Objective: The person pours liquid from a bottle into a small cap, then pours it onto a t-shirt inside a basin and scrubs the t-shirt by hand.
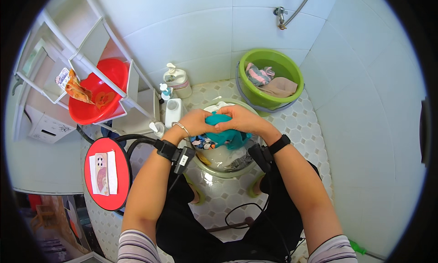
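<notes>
A teal cloth (226, 136) is bunched between both hands above a wash basin (219, 174) of cloudy water. My left hand (196, 122), with a bangle at the wrist, grips its left side. From the right, my right hand (241, 117) pinches the same cloth, thumbs close together. Below the left fingers lies a dark blue patterned fabric (202, 142). White cloth (219, 106) shows at the basin's far side, and grey cloth (241, 161) soaks at the near right. A yellowish item (203, 158) rests at the basin's left inner wall.
A green bucket (251, 91) holding clothes stands behind right. Several bottles, including a white pump bottle (179, 80), line the left. A red basin (118, 73) sits on a white rack (92, 69). On a red stool (123, 167) lies a phone (101, 174). A cable (236, 227) loops on the floor.
</notes>
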Tool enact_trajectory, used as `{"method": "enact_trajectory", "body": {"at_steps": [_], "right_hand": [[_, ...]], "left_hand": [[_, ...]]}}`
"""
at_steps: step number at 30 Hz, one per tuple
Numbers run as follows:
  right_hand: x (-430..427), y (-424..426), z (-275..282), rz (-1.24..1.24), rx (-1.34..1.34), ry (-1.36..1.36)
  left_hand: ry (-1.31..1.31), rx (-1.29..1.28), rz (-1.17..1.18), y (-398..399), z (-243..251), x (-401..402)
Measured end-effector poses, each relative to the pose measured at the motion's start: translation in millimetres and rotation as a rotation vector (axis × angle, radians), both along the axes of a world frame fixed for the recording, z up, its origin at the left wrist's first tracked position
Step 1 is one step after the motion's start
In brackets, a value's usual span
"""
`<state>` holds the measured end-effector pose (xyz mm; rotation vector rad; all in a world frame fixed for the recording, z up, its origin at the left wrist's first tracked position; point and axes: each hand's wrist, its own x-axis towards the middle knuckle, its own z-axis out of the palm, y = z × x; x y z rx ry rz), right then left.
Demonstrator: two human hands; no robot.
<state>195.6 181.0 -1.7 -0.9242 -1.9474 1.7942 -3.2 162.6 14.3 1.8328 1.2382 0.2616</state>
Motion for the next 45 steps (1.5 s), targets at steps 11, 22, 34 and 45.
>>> {"method": "enact_trajectory", "body": {"at_steps": [11,22,34,45], "right_hand": [[12,-3,-46,-0.146,0.444,-0.545],[36,1,-45,-0.547,0.212,-0.119],[33,4,-68,-0.634,0.236,-0.461],[7,30,-31,-0.641,0.034,0.085]], "left_hand": [[-0.645,-0.140,0.401,-13,27,14],[-0.922,-0.331,0.692,-6,26,12],[-0.555,-0.353,0.621,-11,-3,-8],[-0.767,-0.638,0.637,-13,-13,-20]]}}
